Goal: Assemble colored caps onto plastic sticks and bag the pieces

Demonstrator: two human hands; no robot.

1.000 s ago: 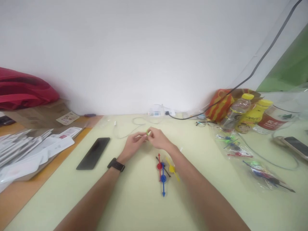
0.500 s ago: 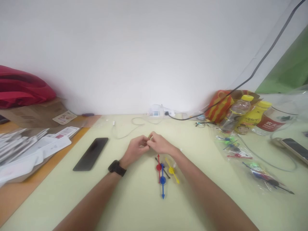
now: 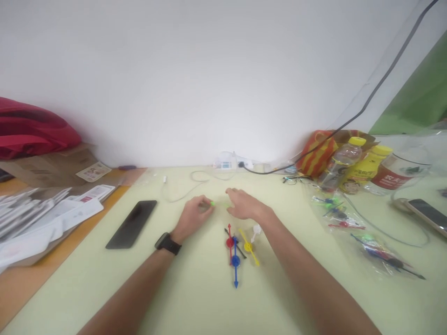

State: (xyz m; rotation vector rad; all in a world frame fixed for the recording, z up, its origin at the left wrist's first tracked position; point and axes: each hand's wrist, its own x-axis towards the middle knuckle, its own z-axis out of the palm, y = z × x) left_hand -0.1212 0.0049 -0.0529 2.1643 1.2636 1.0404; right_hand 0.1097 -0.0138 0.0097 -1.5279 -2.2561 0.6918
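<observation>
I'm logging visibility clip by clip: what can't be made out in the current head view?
Green piece: head view; left hand hides part, blur smears the rest.
Black spinner: head view; red spinner and blue spinner cover parts.
Bagged pieces: head view; too small and tangled to count.
Red bag: head view; left edge cuts it off.

A black phone (image 3: pixel 132 224) lies on the desk (image 3: pixel 195 298). Left: red fabric (image 3: pixel 35 128) atop a cardboard box (image 3: pixel 45 170). Right: two yellow-capped bottles (image 3: pixel 366 166) before a striped bag (image 3: pixel 315 151).
</observation>
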